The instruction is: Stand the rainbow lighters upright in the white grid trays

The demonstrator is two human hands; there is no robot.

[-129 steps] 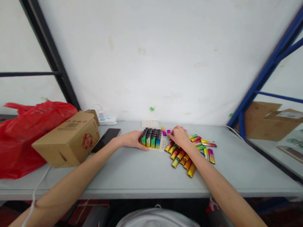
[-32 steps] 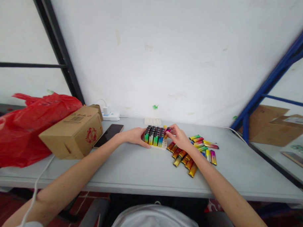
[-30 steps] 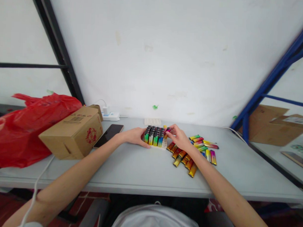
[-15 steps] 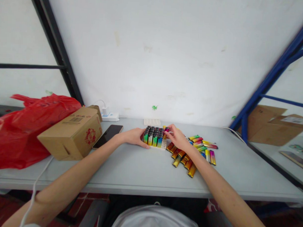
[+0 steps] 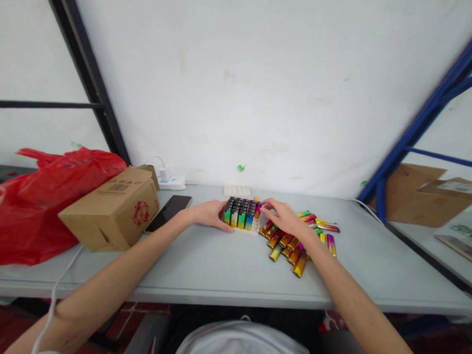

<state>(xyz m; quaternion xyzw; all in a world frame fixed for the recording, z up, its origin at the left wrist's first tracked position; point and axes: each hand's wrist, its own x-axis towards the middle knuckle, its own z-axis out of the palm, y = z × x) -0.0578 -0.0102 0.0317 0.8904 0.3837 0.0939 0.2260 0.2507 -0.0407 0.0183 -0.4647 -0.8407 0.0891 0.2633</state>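
Rows of upright lighters [image 5: 238, 213] with black tops stand in a white tray [image 5: 255, 226] near the middle of the table. My left hand [image 5: 212, 215] wraps round the left side of the tray and its lighters. At the right side, my right hand [image 5: 279, 215] has its fingertips at a pink and gold lighter [image 5: 257, 210] standing in the tray; whether they still grip it is hard to make out. A loose pile of shiny lighters [image 5: 288, 245] lies under and around my right forearm.
A second white tray [image 5: 237, 190] lies by the wall. On the left are a dark phone [image 5: 168, 214], a cardboard box [image 5: 113, 209], a red plastic bag [image 5: 45, 206], a power strip [image 5: 172, 182] and a white cable [image 5: 53, 294]. Another carton [image 5: 417, 196] stands far right.
The pink and gold lighter sits lower in the tray, in the right-hand column. My right hand has shifted slightly to the right and down.
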